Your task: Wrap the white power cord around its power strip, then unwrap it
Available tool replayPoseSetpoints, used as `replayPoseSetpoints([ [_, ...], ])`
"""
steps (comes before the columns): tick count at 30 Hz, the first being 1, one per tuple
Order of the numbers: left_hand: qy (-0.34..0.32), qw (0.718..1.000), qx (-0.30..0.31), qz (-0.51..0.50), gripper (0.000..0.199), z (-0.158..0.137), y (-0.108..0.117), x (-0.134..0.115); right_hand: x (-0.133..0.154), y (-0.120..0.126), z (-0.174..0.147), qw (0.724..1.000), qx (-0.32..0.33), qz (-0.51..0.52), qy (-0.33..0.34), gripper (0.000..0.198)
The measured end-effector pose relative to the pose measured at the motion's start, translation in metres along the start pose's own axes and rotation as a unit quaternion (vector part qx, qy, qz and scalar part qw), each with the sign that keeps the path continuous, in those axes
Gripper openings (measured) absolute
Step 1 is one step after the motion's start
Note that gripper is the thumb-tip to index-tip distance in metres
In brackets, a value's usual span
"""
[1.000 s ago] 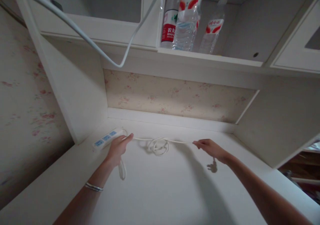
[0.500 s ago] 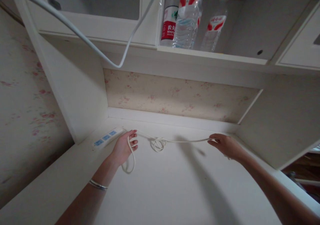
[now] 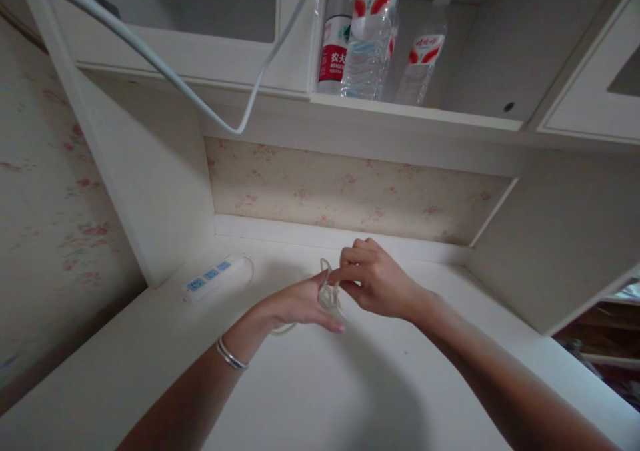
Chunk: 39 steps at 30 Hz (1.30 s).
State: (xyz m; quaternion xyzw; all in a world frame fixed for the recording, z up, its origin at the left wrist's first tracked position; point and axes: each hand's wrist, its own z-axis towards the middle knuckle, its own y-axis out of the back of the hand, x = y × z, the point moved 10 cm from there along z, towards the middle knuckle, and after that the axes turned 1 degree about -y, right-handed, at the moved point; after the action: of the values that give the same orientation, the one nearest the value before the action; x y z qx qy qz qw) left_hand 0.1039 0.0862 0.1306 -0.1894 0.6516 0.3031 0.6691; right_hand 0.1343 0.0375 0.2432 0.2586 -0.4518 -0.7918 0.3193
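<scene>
A white power strip with blue socket faces lies at the left of the white desktop. Its thin white cord is bunched in loops between my two hands. My left hand has the bundle against its palm, thumb stretched out toward the right; its other fingers are partly hidden. One loop of cord hangs below that palm. Close by on the right, my right hand is closed, with thumb and forefinger pinching the cord at the top of the bundle. The plug end cannot be made out.
Overhead, a cabinet shelf holds several plastic bottles. A thick white bent tube or cable hangs in front of the cabinet at upper left. Side panels and a flowered back wall enclose the desktop.
My right hand has come in from the far right to meet my left, which has moved right. The cord, stretched between them before, is now gathered in loops off the desktop.
</scene>
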Motion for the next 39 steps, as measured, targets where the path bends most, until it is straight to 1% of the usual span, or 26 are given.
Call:
replayPoseSetpoints([
  [1,-0.016,1.0,-0.001,0.021,0.068,0.002,-0.007,-0.004,0.006,-0.004,0.011,1.0,0.008,0.002,0.021,0.02],
  [3,-0.034,0.997,-0.019,0.068,0.044,0.003,-0.014,-0.006,0.011,-0.012,0.029,0.998,0.024,-0.014,0.051,0.018],
  [4,-0.033,0.996,-0.023,0.081,0.032,0.002,-0.016,-0.003,0.009,-0.016,0.036,0.998,0.027,-0.031,0.051,0.019],
  [5,-0.027,0.996,-0.02,0.087,0.026,0.0,-0.019,0.0,0.004,-0.02,0.041,0.997,0.027,-0.051,0.041,0.022],
  [8,0.018,0.996,-0.003,0.088,0.022,-0.01,-0.023,0.015,-0.023,-0.03,0.048,0.992,0.018,-0.116,-0.042,0.028],
  [10,0.048,0.991,-0.017,0.121,0.022,-0.018,-0.017,0.023,-0.043,-0.042,0.044,0.984,0.037,-0.136,-0.111,0.026],
  [12,0.062,0.983,-0.038,0.166,0.018,-0.025,-0.01,0.024,-0.06,-0.06,0.035,0.977,0.079,-0.111,-0.163,0.04],
  [13,0.06,0.979,-0.049,0.187,0.017,-0.027,-0.007,0.023,-0.066,-0.07,0.03,0.976,0.098,-0.084,-0.178,0.047],
  [14,0.055,0.976,-0.059,0.203,0.016,-0.029,-0.004,0.021,-0.07,-0.077,0.027,0.975,0.109,-0.052,-0.185,0.05],
  [16,0.05,0.971,-0.059,0.225,0.019,-0.032,-0.002,0.018,-0.071,-0.085,0.024,0.978,0.102,0.015,-0.179,0.049],
  [17,0.05,0.97,-0.044,0.234,0.02,-0.032,-0.003,0.019,-0.07,-0.086,0.024,0.981,0.088,0.045,-0.168,0.046],
  [19,0.055,0.968,0.012,0.246,0.023,-0.033,-0.009,0.023,-0.064,-0.082,0.025,0.985,0.053,0.088,-0.141,0.043],
  [21,0.061,0.963,0.061,0.254,0.025,-0.034,-0.014,0.028,-0.059,-0.074,0.025,0.987,0.019,0.094,-0.13,0.043],
  [22,0.064,0.961,0.074,0.257,0.026,-0.035,-0.014,0.03,-0.058,-0.069,0.024,0.987,0.002,0.082,-0.136,0.043],
  [24,0.07,0.96,0.077,0.26,0.028,-0.035,-0.012,0.033,-0.062,-0.057,0.02,0.984,-0.033,0.046,-0.17,0.043],
  [26,0.065,0.96,0.053,0.266,0.03,-0.035,-0.006,0.032,-0.067,-0.046,0.016,0.977,-0.063,0.03,-0.201,0.04],
  [27,0.059,0.96,0.039,0.271,0.03,-0.036,-0.004,0.03,-0.068,-0.044,0.016,0.976,-0.069,0.043,-0.202,0.037],
  [29,0.046,0.959,0.032,0.279,0.031,-0.038,-0.005,0.026,-0.065,-0.049,0.017,0.976,-0.045,0.115,-0.18,0.032],
  [30,0.041,0.958,0.038,0.28,0.031,-0.039,-0.007,0.025,-0.063,-0.058,0.017,0.972,-0.013,0.166,-0.168,0.031],
  [31,0.038,0.958,0.045,0.28,0.031,-0.041,-0.01,0.023,-0.061,-0.069,0.016,0.961,0.031,0.224,-0.162,0.03],
  [32,0.032,0.959,0.05,0.278,0.031,-0.042,-0.011,0.02,-0.059,-0.083,0.013,0.941,0.082,0.283,-0.166,0.029],
  [34,0.009,0.965,0.043,0.26,0.028,-0.042,-0.009,0.012,-0.055,-0.109,0.001,0.882,0.176,0.391,-0.196,0.032],
  [36,-0.028,0.976,-0.013,0.214,0.026,-0.041,0.004,0.002,-0.051,-0.123,-0.012,0.823,0.23,0.468,-0.224,0.036],
  [37,-0.048,0.98,-0.056,0.183,0.028,-0.04,0.015,-0.002,-0.05,-0.125,-0.017,0.802,0.235,0.496,-0.236,0.038],
  [38,-0.064,0.981,-0.103,0.152,0.035,-0.041,0.027,-0.004,-0.049,-0.126,-0.021,0.784,0.234,0.521,-0.244,0.042],
  [39,-0.077,0.978,-0.146,0.124,0.048,-0.042,0.038,-0.003,-0.047,-0.125,-0.025,0.767,0.23,0.545,-0.249,0.048],
])
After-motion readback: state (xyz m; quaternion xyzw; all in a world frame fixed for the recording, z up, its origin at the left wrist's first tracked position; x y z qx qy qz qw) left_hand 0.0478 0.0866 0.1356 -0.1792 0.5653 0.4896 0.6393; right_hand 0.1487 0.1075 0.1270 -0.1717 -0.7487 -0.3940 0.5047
